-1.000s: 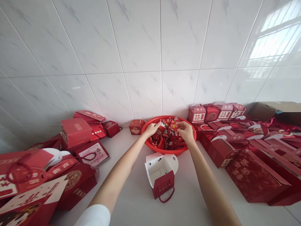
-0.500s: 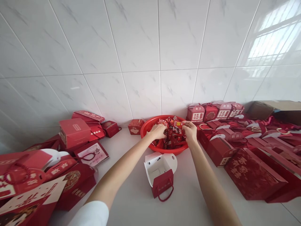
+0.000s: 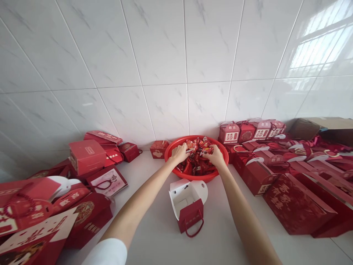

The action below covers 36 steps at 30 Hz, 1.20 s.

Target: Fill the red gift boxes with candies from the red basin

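Note:
A red plastic basin (image 3: 198,177) stands near the tiled wall, with red-wrapped candies (image 3: 197,160) in it. My left hand (image 3: 180,152) is inside its left part, fingers bent and closed on a red-wrapped candy. Over the right part of the basin, my right hand (image 3: 215,156) has its fingers closed against the wrappers; what they pinch is too small to make out. Just in front of the basin sits an open red box (image 3: 191,214) with a white inside, its top flaps spread and a dark red cord handle hanging at the front.
Red boxes and bags (image 3: 86,156) are piled at the left. A small red box (image 3: 159,149) stands left of the basin. Rows of red gift boxes (image 3: 259,176) fill the right side, with a brown cardboard box (image 3: 325,123) behind them.
My left hand has shifted slightly left. My right hand has moved left and inward from the basin's right rim, and the wrapped candy near it now lies lower.

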Each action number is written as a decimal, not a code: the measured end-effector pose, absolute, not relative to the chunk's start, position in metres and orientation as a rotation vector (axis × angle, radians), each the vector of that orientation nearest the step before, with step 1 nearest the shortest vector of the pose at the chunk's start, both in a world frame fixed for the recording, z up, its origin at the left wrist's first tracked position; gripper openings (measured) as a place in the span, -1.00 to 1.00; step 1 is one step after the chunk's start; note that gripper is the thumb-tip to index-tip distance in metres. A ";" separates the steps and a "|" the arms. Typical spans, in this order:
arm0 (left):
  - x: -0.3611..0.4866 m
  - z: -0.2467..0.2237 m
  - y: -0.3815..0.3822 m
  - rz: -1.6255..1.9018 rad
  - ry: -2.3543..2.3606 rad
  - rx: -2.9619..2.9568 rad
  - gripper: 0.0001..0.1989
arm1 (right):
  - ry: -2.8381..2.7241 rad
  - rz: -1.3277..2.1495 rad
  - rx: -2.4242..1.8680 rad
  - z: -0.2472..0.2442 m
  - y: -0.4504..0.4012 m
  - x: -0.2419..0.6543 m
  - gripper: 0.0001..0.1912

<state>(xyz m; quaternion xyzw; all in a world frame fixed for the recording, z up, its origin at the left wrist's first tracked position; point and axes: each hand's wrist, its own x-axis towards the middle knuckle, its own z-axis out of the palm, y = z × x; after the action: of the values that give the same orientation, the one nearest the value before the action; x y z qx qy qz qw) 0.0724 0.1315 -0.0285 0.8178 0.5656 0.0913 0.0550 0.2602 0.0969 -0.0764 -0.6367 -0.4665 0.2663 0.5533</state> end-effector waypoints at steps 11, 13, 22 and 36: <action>0.074 -0.041 0.132 0.451 1.305 2.308 -0.55 | -1.127 0.737 -1.341 -0.072 0.094 0.260 -0.43; 0.071 -0.040 0.129 0.587 1.210 2.262 -0.51 | -1.077 0.786 -1.260 -0.070 0.094 0.260 -0.35; 0.056 -0.037 0.109 1.043 0.992 1.942 -0.60 | -0.843 1.010 -0.985 -0.059 0.087 0.260 -0.34; 0.063 -0.029 0.091 1.183 0.796 1.787 -0.61 | -1.017 1.287 -0.832 -0.020 0.058 0.240 -0.71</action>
<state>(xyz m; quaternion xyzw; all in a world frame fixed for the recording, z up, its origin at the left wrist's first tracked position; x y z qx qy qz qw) 0.0634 0.0906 -0.0290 0.7112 0.3169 0.4710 0.4147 0.2400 0.0581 -0.0198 -0.3599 -0.4399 0.5567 0.6059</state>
